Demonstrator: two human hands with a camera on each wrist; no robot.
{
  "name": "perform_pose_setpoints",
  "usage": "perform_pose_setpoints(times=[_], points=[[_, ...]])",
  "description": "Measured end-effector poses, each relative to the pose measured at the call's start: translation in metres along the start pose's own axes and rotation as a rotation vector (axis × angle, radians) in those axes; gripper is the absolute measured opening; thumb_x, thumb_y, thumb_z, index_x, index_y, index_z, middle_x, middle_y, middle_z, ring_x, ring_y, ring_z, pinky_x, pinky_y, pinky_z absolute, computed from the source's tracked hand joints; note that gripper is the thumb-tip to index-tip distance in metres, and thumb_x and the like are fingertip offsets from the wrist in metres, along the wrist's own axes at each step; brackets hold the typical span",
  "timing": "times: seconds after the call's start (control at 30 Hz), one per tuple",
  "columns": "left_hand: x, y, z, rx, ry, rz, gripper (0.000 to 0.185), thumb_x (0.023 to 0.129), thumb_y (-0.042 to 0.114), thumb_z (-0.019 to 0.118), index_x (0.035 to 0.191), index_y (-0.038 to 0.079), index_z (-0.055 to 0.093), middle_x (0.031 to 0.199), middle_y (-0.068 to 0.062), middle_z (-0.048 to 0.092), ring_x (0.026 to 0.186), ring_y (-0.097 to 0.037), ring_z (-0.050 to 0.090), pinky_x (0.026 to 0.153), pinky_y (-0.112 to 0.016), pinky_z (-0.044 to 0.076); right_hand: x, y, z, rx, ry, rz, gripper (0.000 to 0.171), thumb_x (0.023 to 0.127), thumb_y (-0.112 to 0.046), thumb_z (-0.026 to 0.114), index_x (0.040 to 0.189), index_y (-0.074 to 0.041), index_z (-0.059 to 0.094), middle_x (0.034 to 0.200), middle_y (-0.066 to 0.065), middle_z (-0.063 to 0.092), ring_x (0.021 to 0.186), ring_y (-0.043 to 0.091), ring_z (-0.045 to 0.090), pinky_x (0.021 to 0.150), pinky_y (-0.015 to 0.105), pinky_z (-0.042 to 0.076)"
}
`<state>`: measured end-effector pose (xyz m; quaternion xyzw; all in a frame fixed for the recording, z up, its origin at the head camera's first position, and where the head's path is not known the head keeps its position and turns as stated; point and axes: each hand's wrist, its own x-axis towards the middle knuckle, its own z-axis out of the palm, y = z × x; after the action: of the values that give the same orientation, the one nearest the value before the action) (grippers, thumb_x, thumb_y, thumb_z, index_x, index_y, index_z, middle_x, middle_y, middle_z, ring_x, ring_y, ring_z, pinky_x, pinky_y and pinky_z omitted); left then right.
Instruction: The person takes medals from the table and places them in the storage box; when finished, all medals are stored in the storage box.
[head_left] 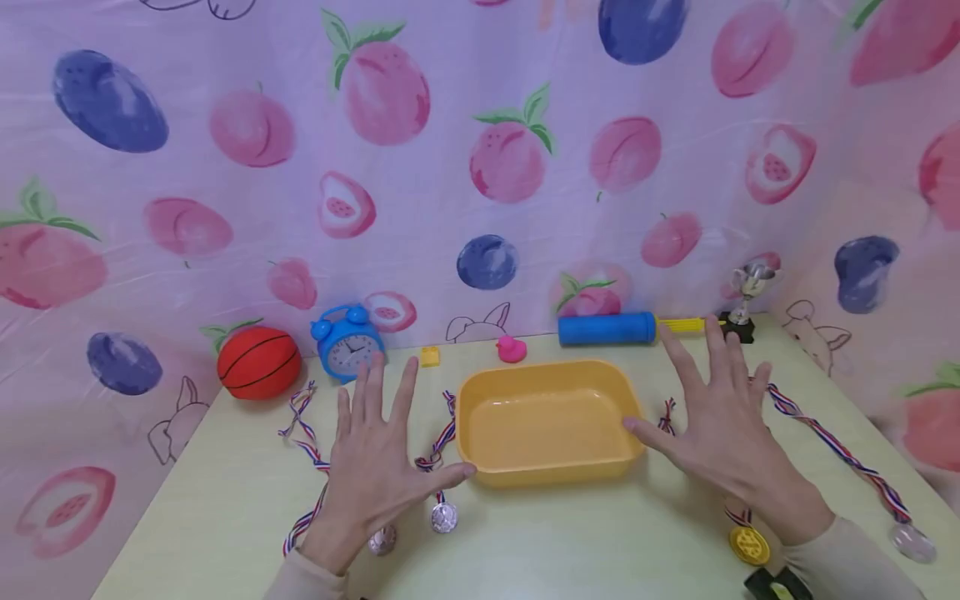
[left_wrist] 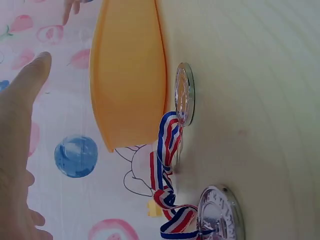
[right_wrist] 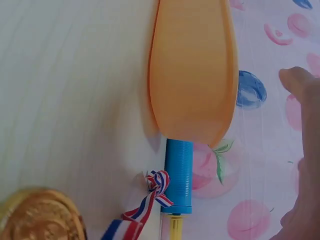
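Note:
An empty yellow plastic tub (head_left: 551, 421) sits mid-table; it also shows in the left wrist view (left_wrist: 127, 75) and the right wrist view (right_wrist: 192, 70). My left hand (head_left: 375, 450) hovers flat with fingers spread, just left of the tub, above silver medals (head_left: 443, 517) on striped ribbons (left_wrist: 167, 165). My right hand (head_left: 720, 425) is spread the same way on the tub's right, thumb near its rim, holding nothing. A gold medal (head_left: 749, 544) lies by my right wrist and appears again in the right wrist view (right_wrist: 40, 215).
Along the back edge stand a red ball (head_left: 258, 362), a blue alarm clock (head_left: 347, 342), a small yellow block (head_left: 430, 357), a pink duck (head_left: 512, 348), a blue pump (head_left: 607, 328) and a small trophy (head_left: 744, 300). A fruit-print cloth (head_left: 480, 150) walls the table.

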<state>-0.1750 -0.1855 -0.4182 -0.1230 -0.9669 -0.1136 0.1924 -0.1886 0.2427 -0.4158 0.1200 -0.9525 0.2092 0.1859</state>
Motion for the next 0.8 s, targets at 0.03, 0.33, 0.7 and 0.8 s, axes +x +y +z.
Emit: perform_pose_setpoints(times=[0.03, 0.33, 0.7, 0.8], points=[[-0.001, 0.0, -0.001, -0.022, 0.003, -0.002, 0.144, 0.071, 0.102, 0.068, 0.181, 0.03, 0.008, 0.187, -0.016, 0.004, 0.173, -0.041, 0.005, 0.135, -0.071, 0.009, 0.0, -0.001, -0.002, 0.045, -0.007, 0.012, 0.123, 0.089, -0.068, 0.083, 0.181, -0.029, 0.011, 0.185, 0.021, -0.016, 0.166, 0.062, -0.007, 0.116, 0.093, -0.011], [-0.017, 0.0, -0.008, -0.368, -0.015, -0.111, 0.123, 0.078, 0.079, 0.087, 0.177, 0.04, 0.024, 0.185, -0.003, 0.02, 0.164, -0.041, 0.036, 0.113, -0.075, 0.048, -0.007, -0.007, -0.009, 0.331, -0.075, 0.076, 0.121, 0.098, -0.049, 0.084, 0.178, -0.043, -0.007, 0.188, 0.011, 0.002, 0.168, 0.051, 0.018, 0.123, 0.079, 0.03], [-0.04, 0.0, 0.02, -0.626, 0.065, -0.046, 0.101, 0.077, 0.044, 0.103, 0.163, 0.036, 0.051, 0.168, 0.005, 0.047, 0.146, -0.023, 0.055, 0.111, -0.062, 0.054, -0.021, -0.011, 0.014, 0.764, -0.047, 0.047, 0.113, 0.098, -0.012, 0.087, 0.178, -0.04, 0.013, 0.182, 0.005, 0.025, 0.162, 0.043, 0.036, 0.116, 0.01, 0.037], [-0.045, -0.002, 0.023, -0.656, 0.039, -0.069, 0.099, 0.076, 0.04, 0.104, 0.16, 0.04, 0.052, 0.162, 0.01, 0.051, 0.14, -0.018, 0.059, 0.106, -0.055, 0.059, -0.025, -0.012, 0.021, 0.784, -0.047, 0.061, 0.109, 0.098, -0.014, 0.088, 0.177, -0.038, 0.018, 0.18, 0.006, 0.03, 0.16, 0.041, 0.041, 0.115, 0.011, 0.04]])
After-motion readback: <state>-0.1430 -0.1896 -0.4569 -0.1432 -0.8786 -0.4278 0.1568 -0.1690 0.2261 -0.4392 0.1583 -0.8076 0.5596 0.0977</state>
